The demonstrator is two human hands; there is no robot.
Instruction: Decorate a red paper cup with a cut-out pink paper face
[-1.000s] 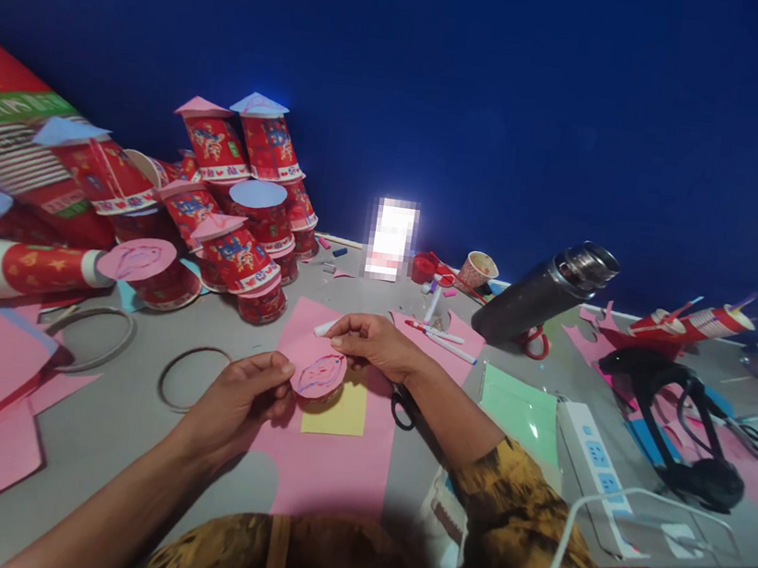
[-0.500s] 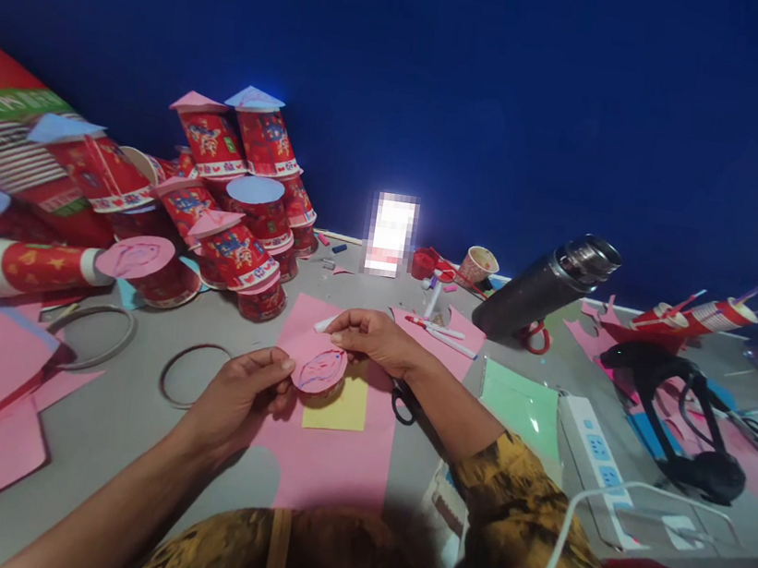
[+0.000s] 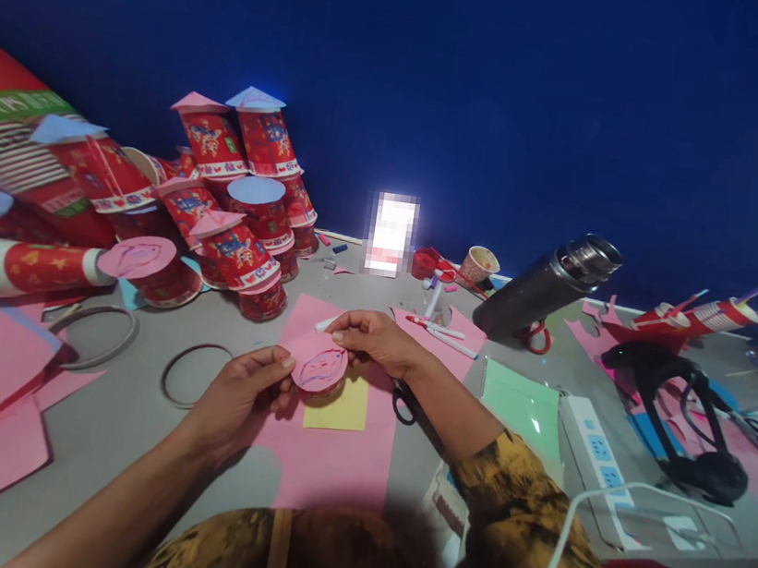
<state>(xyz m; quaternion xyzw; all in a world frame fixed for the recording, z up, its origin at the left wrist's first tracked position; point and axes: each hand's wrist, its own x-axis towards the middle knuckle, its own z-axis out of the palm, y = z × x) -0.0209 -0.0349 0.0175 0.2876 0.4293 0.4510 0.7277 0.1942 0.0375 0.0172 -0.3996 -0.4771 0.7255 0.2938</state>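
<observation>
A round pink paper disc (image 3: 319,366) with a blue and red drawing sits over the end of a paper cup, only a strip of which shows below it. My left hand (image 3: 254,384) pinches the disc's left edge between thumb and fingers. At its upper right edge, my right hand (image 3: 372,334) is closed on the rim. Under them lie a yellow paper square (image 3: 345,405) and a large pink sheet (image 3: 340,475). Black-handled scissors (image 3: 405,406) rest beside my right wrist, their blades hidden.
Stacked red paper cups (image 3: 240,252) with paper tops stand at the left. Metal rings (image 3: 166,377) lie near my left forearm. Markers (image 3: 442,332), a dark thermos (image 3: 538,291), a green sheet (image 3: 520,405), a power strip (image 3: 597,462) and a black headband-like frame (image 3: 659,386) are on the right.
</observation>
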